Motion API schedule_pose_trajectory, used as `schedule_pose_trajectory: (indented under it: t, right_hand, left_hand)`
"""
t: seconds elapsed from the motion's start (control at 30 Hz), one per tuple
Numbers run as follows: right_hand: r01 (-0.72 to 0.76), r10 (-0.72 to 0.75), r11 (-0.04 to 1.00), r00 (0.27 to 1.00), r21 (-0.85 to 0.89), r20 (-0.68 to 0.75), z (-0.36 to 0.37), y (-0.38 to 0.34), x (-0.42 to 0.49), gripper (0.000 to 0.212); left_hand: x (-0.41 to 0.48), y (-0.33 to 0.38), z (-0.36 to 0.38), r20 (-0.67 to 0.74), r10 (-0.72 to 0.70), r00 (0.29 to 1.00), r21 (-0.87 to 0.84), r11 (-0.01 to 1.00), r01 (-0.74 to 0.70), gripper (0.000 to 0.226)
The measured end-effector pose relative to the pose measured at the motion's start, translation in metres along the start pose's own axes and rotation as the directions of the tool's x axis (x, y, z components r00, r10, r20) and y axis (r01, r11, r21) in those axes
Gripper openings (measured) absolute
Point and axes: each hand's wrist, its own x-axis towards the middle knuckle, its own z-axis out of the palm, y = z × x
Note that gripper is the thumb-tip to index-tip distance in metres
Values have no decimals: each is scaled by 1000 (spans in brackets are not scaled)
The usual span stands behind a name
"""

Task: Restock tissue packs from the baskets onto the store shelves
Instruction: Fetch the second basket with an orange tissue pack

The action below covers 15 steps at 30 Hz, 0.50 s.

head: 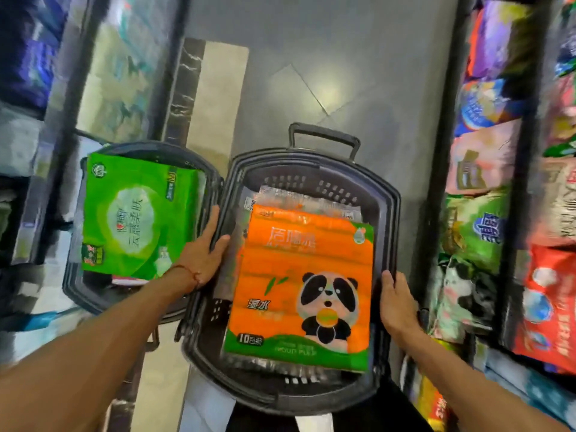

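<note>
Two dark plastic baskets stand on the aisle floor. The right basket [389, 213] holds an orange tissue pack with a panda [305, 275] lying on top of other packs. The left basket [71, 285] holds a green tissue pack [134, 216]. My left hand [202, 254] rests on the left rim of the right basket, between the two baskets, fingers spread. My right hand [396, 300] grips that basket's right rim with the thumb over the edge.
Store shelves run along both sides of the narrow aisle: the right shelf [517, 182] is packed with colourful tissue packs, the left shelf [62, 88] is blurred. Grey floor [343, 73] lies beyond the baskets. The right basket's handle [324, 138] stands up at its far end.
</note>
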Motion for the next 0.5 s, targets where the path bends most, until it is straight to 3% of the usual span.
schedule_pose_trajectory:
  t: [0.17,0.5]
  right_hand:
    - [20,-15,996,998,-83,69,23,22,75,41]
    - [20,-12,996,995,-83,100,83,46,145,43]
  left_hand:
    - [59,-20,43,67,1,998,58,998,-5,74]
    - [120,-50,94,59,-8,998,43,999,5,75]
